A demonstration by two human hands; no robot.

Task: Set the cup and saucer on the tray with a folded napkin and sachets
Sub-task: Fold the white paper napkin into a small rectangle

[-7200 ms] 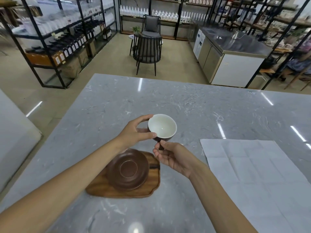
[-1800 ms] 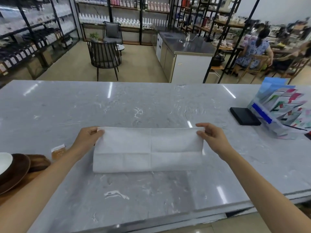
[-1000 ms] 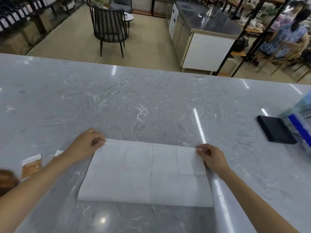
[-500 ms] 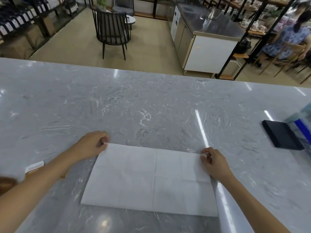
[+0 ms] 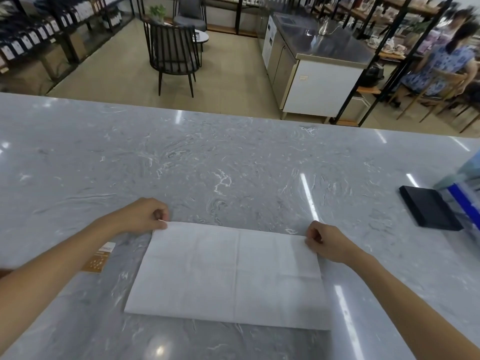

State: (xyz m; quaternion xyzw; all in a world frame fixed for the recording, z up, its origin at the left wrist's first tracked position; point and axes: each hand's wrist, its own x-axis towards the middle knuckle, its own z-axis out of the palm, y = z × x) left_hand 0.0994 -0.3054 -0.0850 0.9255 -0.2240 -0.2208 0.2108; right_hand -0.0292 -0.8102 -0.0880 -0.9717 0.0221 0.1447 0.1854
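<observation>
A white napkin [image 5: 228, 274], folded into a wide rectangle with crease lines, lies flat on the grey marble counter [image 5: 220, 165]. My left hand [image 5: 145, 216] pinches its far left corner. My right hand [image 5: 327, 242] pinches its far right corner. A brown and white sachet [image 5: 100, 258] lies on the counter just left of the napkin, partly behind my left forearm. The cup, saucer and tray are out of view.
A black flat box [image 5: 428, 211] and a blue leaflet stand [image 5: 465, 183] sit at the counter's right edge. Beyond the counter are a black chair [image 5: 172, 50], a steel-topped cabinet [image 5: 317, 63], shelving, and a seated person [image 5: 441, 63].
Both hands stay on the napkin's far corners, now curled and pinching them. The view has shifted slightly, and the sachet shows more fully at the left.
</observation>
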